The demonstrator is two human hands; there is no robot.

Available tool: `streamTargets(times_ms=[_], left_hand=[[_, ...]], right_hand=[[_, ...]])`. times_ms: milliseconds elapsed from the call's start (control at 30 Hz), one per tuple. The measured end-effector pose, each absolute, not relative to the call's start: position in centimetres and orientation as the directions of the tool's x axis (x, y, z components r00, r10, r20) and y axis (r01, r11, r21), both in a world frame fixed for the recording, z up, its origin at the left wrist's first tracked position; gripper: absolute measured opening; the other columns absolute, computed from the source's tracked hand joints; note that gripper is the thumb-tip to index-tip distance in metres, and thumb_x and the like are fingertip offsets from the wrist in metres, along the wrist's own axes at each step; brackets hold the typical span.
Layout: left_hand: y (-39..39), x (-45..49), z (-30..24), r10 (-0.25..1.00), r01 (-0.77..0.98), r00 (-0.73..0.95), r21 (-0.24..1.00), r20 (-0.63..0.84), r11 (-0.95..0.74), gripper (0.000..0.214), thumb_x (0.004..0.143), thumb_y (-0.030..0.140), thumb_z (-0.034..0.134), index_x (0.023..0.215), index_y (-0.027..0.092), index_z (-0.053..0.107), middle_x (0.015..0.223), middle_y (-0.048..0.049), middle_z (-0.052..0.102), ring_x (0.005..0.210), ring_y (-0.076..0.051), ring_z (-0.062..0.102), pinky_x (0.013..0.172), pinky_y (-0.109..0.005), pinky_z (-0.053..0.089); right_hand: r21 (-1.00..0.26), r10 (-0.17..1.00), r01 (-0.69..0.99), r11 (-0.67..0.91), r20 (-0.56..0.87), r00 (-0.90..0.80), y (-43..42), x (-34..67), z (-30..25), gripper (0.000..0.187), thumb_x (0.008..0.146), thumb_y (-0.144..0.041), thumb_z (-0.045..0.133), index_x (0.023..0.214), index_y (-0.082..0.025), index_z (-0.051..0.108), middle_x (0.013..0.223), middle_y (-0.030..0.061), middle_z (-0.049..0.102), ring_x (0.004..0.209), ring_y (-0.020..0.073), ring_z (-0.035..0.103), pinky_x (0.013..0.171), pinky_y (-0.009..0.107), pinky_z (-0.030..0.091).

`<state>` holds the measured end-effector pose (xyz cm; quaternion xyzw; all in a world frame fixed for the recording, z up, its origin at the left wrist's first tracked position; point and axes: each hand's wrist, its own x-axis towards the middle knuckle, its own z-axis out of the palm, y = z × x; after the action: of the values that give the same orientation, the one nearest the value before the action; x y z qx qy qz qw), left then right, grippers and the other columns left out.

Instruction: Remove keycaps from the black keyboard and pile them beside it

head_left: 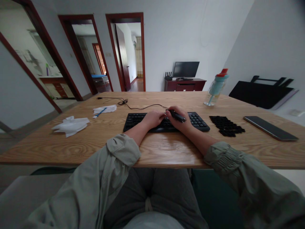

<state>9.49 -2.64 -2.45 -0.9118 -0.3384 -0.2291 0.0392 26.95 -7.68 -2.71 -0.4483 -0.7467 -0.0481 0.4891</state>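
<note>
A black keyboard (132, 120) lies on the wooden table in front of me. My right hand (181, 119) is wrapped round a black-handled screwdriver (178, 116), its slim metal tip slanting left and down to the keys. Over the keyboard's middle rests my left hand (155, 119), with fingers bent and close to that tip. Whether anything is between the left fingertips is hidden. Right of the keyboard lies a flat group of loose black keycaps (226, 125).
Left of the keyboard are a crumpled white tissue (71, 125) and a blue brush-like stick (100, 113) on another tissue (111, 108). The keyboard cable (122, 102) coils behind. At right are a dark phone or tablet (270, 128) and a water bottle (215, 89).
</note>
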Motion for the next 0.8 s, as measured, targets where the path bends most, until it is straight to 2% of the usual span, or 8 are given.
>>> streamTargets(times_ms=[200,400,533,800], left_hand=[[-2.5,8.8,-2.2,0.565,0.559,0.680,0.170,0.466,-0.812,0.026,0.086,0.028,0.054,0.104,0.020,0.073,0.098,-0.0063,0.073,0.088,-0.020,0.065,0.082,-0.032,0.049],[-2.9,8.1,-1.5,0.631,0.583,0.652,0.255,0.419,-0.772,0.026,0.085,0.033,0.057,0.099,0.020,0.075,0.092,-0.0041,0.074,0.082,-0.017,0.064,0.080,-0.029,0.049],[-3.1,8.6,-1.5,0.633,0.584,0.668,0.251,0.392,-0.772,0.028,0.084,0.037,0.060,0.100,0.021,0.075,0.092,-0.0038,0.075,0.082,-0.017,0.065,0.077,-0.028,0.048],[-2.2,8.7,-2.0,0.609,0.595,0.688,0.172,0.396,-0.785,0.025,0.089,0.031,0.056,0.100,0.022,0.076,0.098,-0.0045,0.075,0.088,-0.019,0.066,0.081,-0.030,0.049]], right_hand=[[-0.445,0.701,0.763,0.469,0.713,-0.014,-7.5,27.2,-2.3,0.027,0.089,-0.048,0.051,0.091,-0.023,0.061,0.082,0.0052,0.069,0.076,0.0199,0.063,0.073,0.030,0.047],[-0.465,0.708,0.745,0.478,0.706,-0.014,-7.4,27.0,-2.1,0.027,0.089,-0.047,0.053,0.089,-0.022,0.063,0.081,0.0056,0.070,0.073,0.0194,0.064,0.068,0.029,0.044],[-0.475,0.692,0.724,0.499,0.722,-0.003,-7.1,27.0,-2.2,0.028,0.088,-0.048,0.054,0.089,-0.022,0.063,0.080,0.0049,0.070,0.071,0.0192,0.064,0.067,0.030,0.045],[-0.449,0.682,0.720,0.530,0.730,-0.046,-6.8,27.0,-2.5,0.028,0.088,-0.049,0.054,0.088,-0.023,0.062,0.075,0.0032,0.069,0.069,0.0191,0.063,0.064,0.030,0.044]])
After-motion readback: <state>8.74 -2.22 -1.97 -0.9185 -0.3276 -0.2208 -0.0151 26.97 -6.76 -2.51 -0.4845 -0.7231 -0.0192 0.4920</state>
